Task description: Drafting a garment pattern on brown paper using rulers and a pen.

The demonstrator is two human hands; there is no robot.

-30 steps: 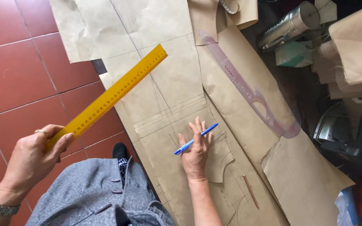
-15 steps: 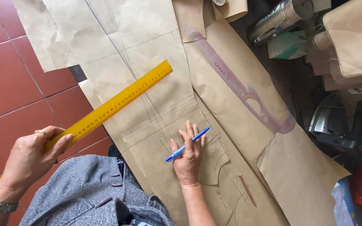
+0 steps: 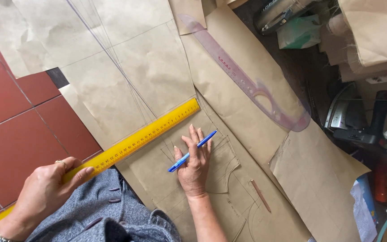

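Note:
My left hand [image 3: 45,190] grips a long yellow ruler [image 3: 144,136] near its lower end; the ruler slants up to the right, low over the brown pattern paper [image 3: 126,76]. My right hand [image 3: 194,163] lies flat, palm down, on a smaller brown paper pattern piece [image 3: 222,168], with a blue pen [image 3: 192,151] held between its fingers. The ruler's far tip ends just above and left of my right hand. Pencil lines run across the paper.
A translucent purple curve ruler [image 3: 247,83] lies on the paper to the right. A brown pencil [image 3: 260,196] lies below it. A clothes iron [image 3: 352,118], a metal cylinder [image 3: 278,15] and fabric pieces [image 3: 372,31] crowd the right side. Red floor tiles [image 3: 19,121] show at left.
The yellow ruler has swung down and right, closer to my right hand and the paper. My right hand has kept pressing the pattern piece with the pen.

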